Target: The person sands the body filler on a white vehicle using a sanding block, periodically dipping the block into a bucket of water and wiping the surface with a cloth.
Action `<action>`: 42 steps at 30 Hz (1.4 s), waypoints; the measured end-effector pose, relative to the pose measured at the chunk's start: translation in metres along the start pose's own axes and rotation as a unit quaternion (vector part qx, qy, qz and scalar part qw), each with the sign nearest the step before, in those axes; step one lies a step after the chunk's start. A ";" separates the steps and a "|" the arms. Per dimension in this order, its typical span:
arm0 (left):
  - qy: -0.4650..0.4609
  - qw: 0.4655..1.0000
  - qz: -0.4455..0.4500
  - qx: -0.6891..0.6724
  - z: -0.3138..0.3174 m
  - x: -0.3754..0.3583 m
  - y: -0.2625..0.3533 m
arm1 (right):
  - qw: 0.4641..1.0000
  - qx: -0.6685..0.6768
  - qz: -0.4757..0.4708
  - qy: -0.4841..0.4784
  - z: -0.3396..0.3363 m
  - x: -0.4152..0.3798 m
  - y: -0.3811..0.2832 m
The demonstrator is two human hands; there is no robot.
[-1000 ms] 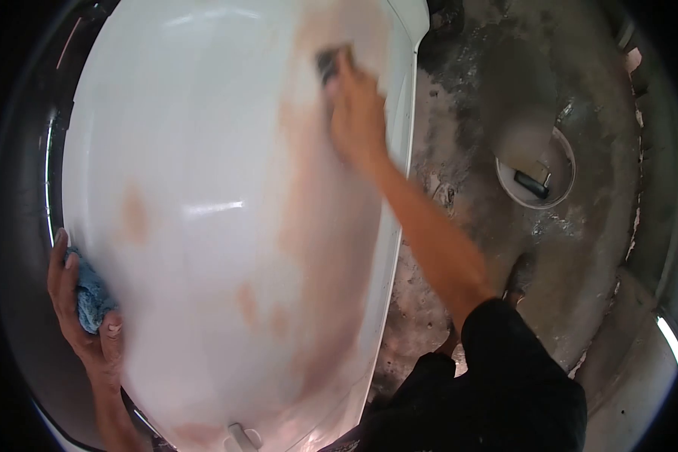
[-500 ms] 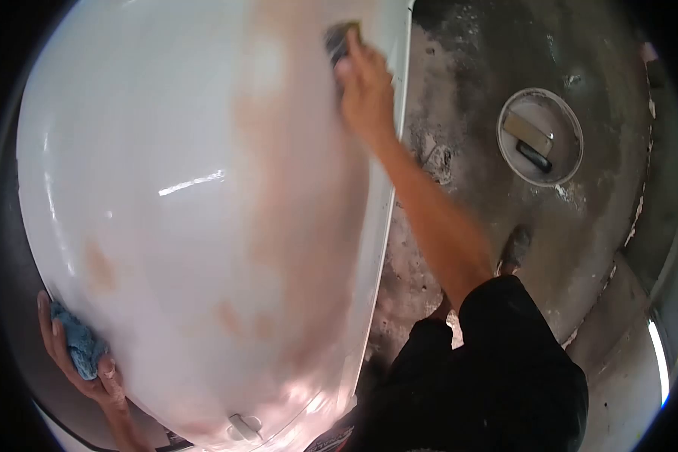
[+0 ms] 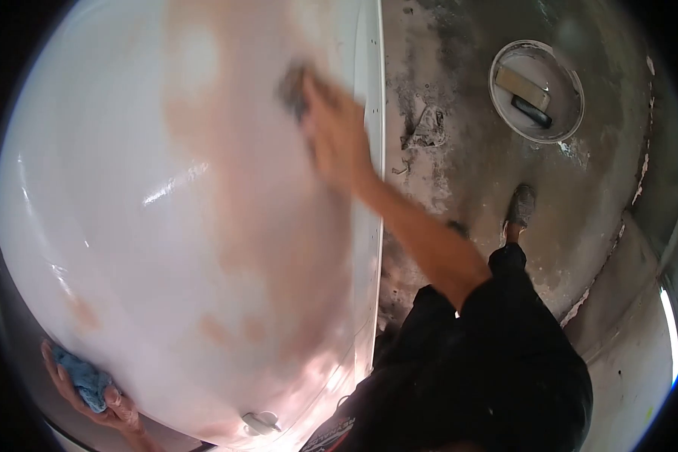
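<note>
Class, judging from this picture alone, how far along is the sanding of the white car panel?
Done: broad pinkish sanded patches already cover the middle of the white panel. In hand: the right hand presses a dark sanding block on that area; the left hand holds a blue cloth at the edge. Left: glossy white areas and small separate spots lower down look unblended.

right hand [image 3: 335,135] – pressing dark pad [image 3: 292,89] on white panel [image 3: 128,226] | left hand [image 3: 90,395] – gripping blue cloth [image 3: 83,380]
</note>
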State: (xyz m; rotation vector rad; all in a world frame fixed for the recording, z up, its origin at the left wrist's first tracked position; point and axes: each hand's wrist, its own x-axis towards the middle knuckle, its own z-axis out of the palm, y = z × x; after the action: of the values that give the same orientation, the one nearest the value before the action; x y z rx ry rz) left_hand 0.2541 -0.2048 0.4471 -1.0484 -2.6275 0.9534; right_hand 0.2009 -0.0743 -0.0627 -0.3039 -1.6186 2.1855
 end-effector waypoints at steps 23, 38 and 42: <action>-0.006 1.000 0.003 0.016 -0.003 -0.001 -0.003 | 0.996 -0.053 -0.024 0.072 -0.005 0.067 0.040; 0.010 1.000 -0.002 0.008 0.000 0.012 0.024 | 0.990 0.005 0.129 0.059 -0.069 0.121 0.087; 0.049 0.986 -0.055 0.147 0.022 0.045 0.077 | 0.970 -0.069 0.232 0.035 -0.183 0.023 0.089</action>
State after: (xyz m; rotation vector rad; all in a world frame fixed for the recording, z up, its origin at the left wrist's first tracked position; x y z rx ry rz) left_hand 0.2562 -0.1434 0.3784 -0.8455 -2.3460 1.1863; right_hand 0.2370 0.0715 -0.2020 -0.8674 -1.8029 2.3532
